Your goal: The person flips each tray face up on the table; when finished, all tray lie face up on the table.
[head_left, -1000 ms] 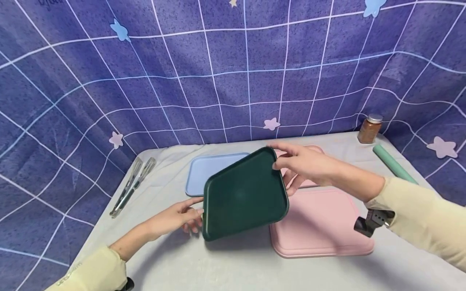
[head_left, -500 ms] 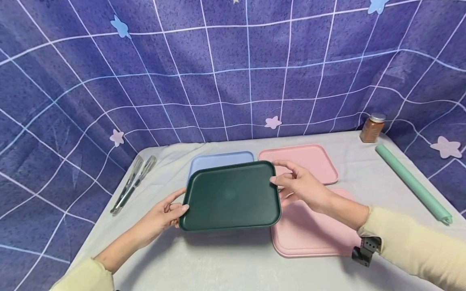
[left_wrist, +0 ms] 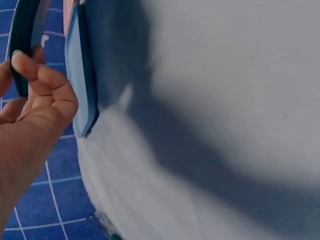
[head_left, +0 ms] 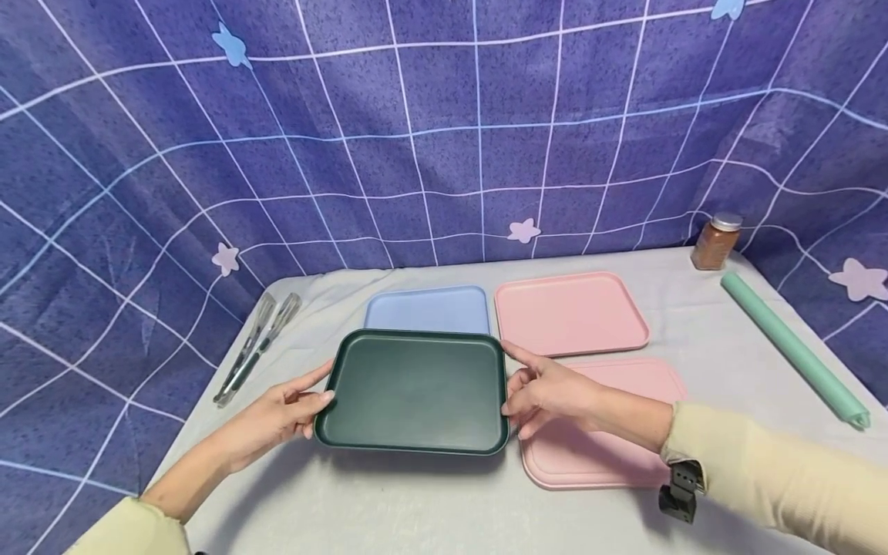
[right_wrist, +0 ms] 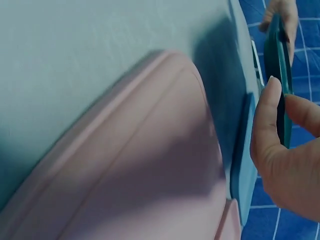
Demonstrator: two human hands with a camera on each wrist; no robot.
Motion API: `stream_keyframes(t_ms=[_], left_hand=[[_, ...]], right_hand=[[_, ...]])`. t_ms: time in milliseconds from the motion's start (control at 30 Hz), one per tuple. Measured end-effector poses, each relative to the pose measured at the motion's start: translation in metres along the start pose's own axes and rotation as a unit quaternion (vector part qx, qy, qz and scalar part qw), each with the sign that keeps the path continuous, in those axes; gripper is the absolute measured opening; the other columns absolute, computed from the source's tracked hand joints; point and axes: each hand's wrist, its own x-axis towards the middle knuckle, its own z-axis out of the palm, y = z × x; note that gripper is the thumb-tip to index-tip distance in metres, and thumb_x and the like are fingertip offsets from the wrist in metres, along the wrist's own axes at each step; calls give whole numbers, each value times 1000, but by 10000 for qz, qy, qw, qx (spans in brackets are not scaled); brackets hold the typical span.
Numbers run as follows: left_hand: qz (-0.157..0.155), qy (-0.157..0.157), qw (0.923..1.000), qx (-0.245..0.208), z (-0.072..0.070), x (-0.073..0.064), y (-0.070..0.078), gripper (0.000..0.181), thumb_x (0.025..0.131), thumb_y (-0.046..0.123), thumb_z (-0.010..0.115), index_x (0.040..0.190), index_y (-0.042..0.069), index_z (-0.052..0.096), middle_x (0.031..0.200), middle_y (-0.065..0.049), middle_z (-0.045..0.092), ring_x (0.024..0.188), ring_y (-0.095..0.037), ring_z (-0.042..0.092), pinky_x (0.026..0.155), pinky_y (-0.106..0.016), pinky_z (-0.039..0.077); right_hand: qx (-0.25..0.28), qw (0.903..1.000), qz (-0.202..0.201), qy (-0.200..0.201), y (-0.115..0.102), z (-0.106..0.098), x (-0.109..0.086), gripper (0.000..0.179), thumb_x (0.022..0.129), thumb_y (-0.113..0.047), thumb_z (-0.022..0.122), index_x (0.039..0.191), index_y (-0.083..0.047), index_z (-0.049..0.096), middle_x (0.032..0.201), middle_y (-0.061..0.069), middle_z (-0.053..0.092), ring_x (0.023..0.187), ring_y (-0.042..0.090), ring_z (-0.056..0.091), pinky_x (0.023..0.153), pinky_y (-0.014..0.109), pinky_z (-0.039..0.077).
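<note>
A dark green rectangular tray (head_left: pixel 419 391) is held above the table between both hands, its inner face turned up. My left hand (head_left: pixel 274 420) pinches its left short edge, thumb on top and fingers beneath. On the opposite edge, my right hand (head_left: pixel 555 393) grips the rim between thumb and fingers. In the left wrist view the green tray (left_wrist: pixel 22 30) shows edge-on, raised over the table. Behind it lies a light blue tray (head_left: pixel 430 307), its front part hidden by the green one. A pink tray (head_left: pixel 572 312) lies beside the blue one.
A second pink piece (head_left: pixel 600 462), with a stepped rim, lies partly under my right forearm. Metal tongs (head_left: pixel 257 351) rest at the table's left edge. At the right are a green roll (head_left: pixel 791 347) and a brown-filled jar (head_left: pixel 717 243). A blue gridded curtain (head_left: pixel 444 139) hangs behind.
The green tray has gone from steeply tilted to nearly level and moved left and toward me. Both hands kept hold of it, uncovering more of the pink tray at the back.
</note>
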Motion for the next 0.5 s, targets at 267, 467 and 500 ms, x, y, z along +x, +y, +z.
stream_keyframes(t_ms=[267, 467, 500], left_hand=[[51, -82, 9988, 481, -13, -3, 1, 76, 102, 19, 57, 160, 2, 12, 86, 5, 52, 74, -4, 56, 76, -24, 53], [-9, -2, 9977, 676, -15, -5, -5, 80, 99, 19, 62, 160, 1, 13, 84, 6, 55, 73, -7, 57, 72, -24, 51], [-15, -34, 9979, 653, -16, -5, -5, 81, 99, 19, 62, 160, 1, 12, 83, 6, 56, 73, -7, 58, 71, -24, 51]], right_hand=[[-123, 9996, 133, 226, 4, 17, 8, 112, 76, 8, 68, 163, -24, 6, 93, 6, 51, 70, 22, 69, 57, 34, 59], [-89, 9996, 127, 244, 9, 22, 13, 107, 77, 7, 68, 163, -23, 11, 92, 7, 54, 70, 21, 69, 54, 31, 58], [-72, 9996, 137, 247, 10, 22, 13, 107, 77, 8, 68, 162, -22, 12, 93, 7, 55, 69, 20, 68, 53, 31, 57]])
